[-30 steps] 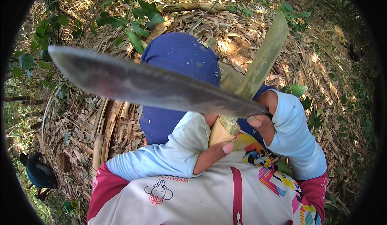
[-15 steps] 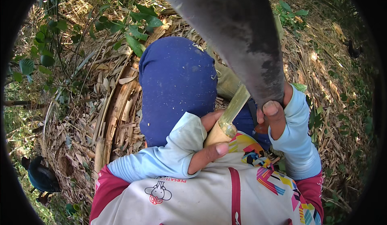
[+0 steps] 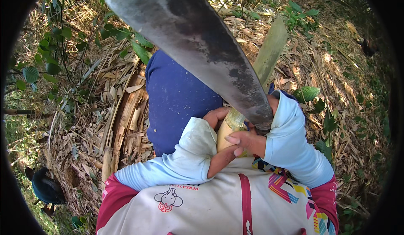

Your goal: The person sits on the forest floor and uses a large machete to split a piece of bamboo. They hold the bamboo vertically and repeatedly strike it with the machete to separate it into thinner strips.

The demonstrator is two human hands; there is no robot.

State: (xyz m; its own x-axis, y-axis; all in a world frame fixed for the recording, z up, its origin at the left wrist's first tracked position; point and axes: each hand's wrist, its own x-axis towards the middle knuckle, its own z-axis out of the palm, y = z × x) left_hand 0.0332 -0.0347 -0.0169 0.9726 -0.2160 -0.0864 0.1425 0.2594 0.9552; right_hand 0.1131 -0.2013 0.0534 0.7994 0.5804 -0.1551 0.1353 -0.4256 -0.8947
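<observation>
1. At far left, low in the leaf litter, a dark blue-black rounded thing (image 3: 46,188) lies on the ground; it may be a bag or a hat, and I cannot tell if anything is in it.
2. A stack of dry bamboo sheaths (image 3: 126,121) lies just beside the blue-clad knee (image 3: 181,100).
3. The left hand (image 3: 219,148) wraps the pale yellow bamboo shoot (image 3: 229,129) at its base, thumb and fingers closed round it, holding it above the lap against the knee.
4. The big grey blade (image 3: 198,37) rises from the right hand (image 3: 256,140), which is clenched on the handle just beside the shoot.
5. A judgement: cutting well here means striking away from the gripping fingers, with short, shallow cuts, and keeping the shoot braced.
6. A long green sheath (image 3: 269,52) sticks up behind the blade.
</observation>
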